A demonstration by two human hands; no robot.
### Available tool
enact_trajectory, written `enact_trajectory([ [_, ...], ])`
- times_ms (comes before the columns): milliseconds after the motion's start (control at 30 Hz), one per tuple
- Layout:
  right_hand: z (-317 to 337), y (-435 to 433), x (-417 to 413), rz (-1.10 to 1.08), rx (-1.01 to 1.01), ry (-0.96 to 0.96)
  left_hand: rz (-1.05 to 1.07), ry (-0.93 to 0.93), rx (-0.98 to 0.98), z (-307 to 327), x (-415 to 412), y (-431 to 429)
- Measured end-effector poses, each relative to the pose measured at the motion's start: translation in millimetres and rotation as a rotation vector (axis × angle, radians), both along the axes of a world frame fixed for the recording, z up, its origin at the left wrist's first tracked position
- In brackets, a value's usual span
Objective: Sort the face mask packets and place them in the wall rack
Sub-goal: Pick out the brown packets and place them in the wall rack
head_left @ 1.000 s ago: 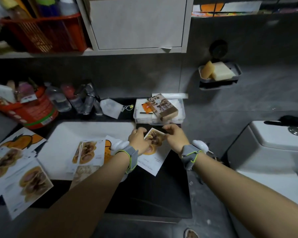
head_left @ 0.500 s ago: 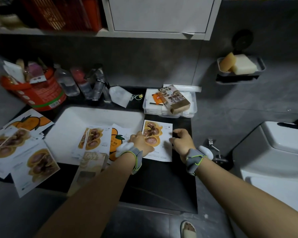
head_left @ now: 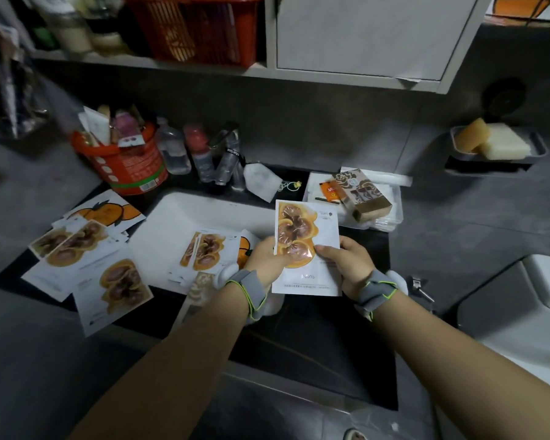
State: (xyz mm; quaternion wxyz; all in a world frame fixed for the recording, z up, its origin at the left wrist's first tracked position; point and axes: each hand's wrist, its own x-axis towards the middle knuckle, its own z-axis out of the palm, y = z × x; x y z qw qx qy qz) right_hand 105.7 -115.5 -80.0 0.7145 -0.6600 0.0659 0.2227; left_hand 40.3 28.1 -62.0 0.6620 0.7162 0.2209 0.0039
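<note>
Packet point(head_left: 306, 224) now aloft (two-handed)

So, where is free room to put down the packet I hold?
The dark counter between the packet and you, right of the sink, is bare. The sink's back part is bare too. Crowded: loose packets left of the sink, bottles behind it.

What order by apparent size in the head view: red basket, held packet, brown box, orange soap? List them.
1. red basket (top cropped)
2. held packet (nearest the camera)
3. brown box
4. orange soap
</note>
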Motion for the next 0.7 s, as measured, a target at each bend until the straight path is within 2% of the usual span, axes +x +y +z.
enact_trajectory([
  [133,5.3,34.9,-11.9,0.115,0.112,-0.006,0.047,-0.041,-0.037,12.4,-24.2,30.1],
  [267,3.4,80.3,-27.2,0.221,0.083,-0.043,0.094,-0.047,0.021,16.0,-51.6,68.8],
  [400,6.0,126.9,-48.4,0.279,0.035,-0.054,0.235,0.007,0.073,11.5,-81.2,112.6],
  [633,15.9,180.3,-77.3,0.335,0.032,-0.041,0.428,0.126,-0.022,-1.2,-128.7,175.4],
  [700,15.4,193.6,-82.7,0.348,0.001,-0.043,0.459,0.127,0.044,-7.8,-143.6,188.4],
])
